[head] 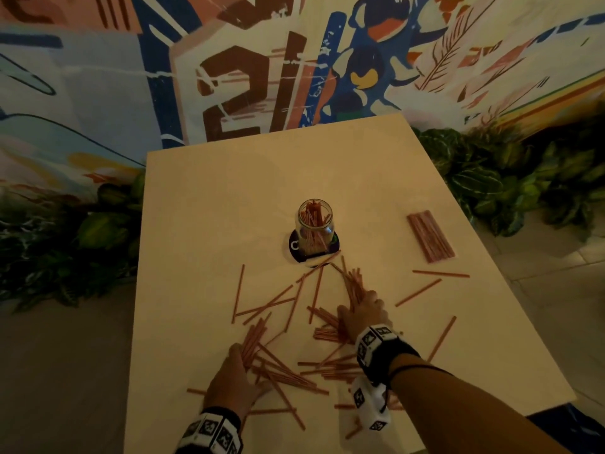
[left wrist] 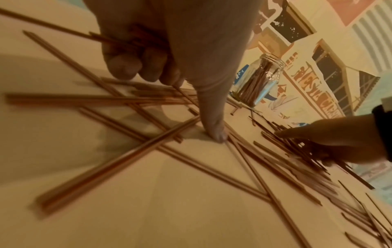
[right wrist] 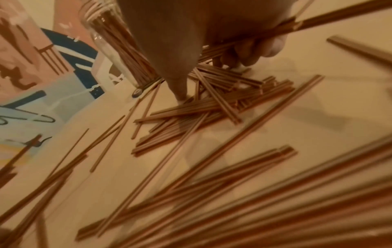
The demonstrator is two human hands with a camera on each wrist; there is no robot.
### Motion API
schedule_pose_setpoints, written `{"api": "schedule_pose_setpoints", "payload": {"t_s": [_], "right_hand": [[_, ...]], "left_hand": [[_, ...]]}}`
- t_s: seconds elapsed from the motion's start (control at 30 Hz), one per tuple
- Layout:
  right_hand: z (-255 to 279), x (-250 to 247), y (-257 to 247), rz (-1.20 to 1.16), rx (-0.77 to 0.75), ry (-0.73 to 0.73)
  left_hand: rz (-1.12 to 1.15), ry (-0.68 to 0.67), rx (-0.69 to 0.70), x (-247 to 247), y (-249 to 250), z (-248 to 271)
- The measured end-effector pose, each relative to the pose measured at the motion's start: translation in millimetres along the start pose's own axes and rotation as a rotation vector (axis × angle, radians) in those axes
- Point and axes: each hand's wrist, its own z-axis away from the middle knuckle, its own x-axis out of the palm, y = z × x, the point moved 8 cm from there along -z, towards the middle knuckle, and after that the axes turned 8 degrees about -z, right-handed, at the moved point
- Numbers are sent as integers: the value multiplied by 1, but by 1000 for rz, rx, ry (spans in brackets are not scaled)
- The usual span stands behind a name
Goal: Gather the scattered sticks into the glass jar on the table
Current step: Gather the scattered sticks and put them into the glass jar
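The glass jar [head: 315, 226] stands upright on a dark coaster [head: 296, 250] mid-table, holding several reddish sticks. Loose sticks [head: 281, 371] lie criss-crossed on the near half of the table [head: 212, 208]. My left hand [head: 244, 368] grips a bunch of sticks [head: 253, 337] at the near left. In the left wrist view its fingers [left wrist: 131, 63] curl round them and the thumb [left wrist: 215, 134] presses on the table. My right hand [head: 357, 304] grips another bunch [head: 352, 283] just in front of the jar, and its thumb [right wrist: 180, 90] rests on flat-lying sticks [right wrist: 212, 104].
A neat flat pack of sticks [head: 430, 235] lies at the right of the table. Single sticks [head: 440, 273] reach toward the right edge. Leafy plants [head: 484, 181] border the table on both sides, and a painted wall [head: 229, 77] stands behind.
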Motion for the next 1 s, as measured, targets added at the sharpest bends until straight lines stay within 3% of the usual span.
{"api": "schedule_pose_setpoints", "payload": {"t_s": [0.33, 0.63, 0.87, 1.0], "right_hand": [[3, 24, -20, 326, -246, -71], [13, 11, -21, 429, -406, -224], [12, -15, -14, 360, -367, -244], [12, -33, -15, 212, -398, -183]], "left_hand": [[-279, 73, 253, 8, 57, 5], [-619, 157, 295, 11, 88, 8], [-555, 141, 269, -1, 95, 13], [-417, 134, 168, -22, 93, 15]]}}
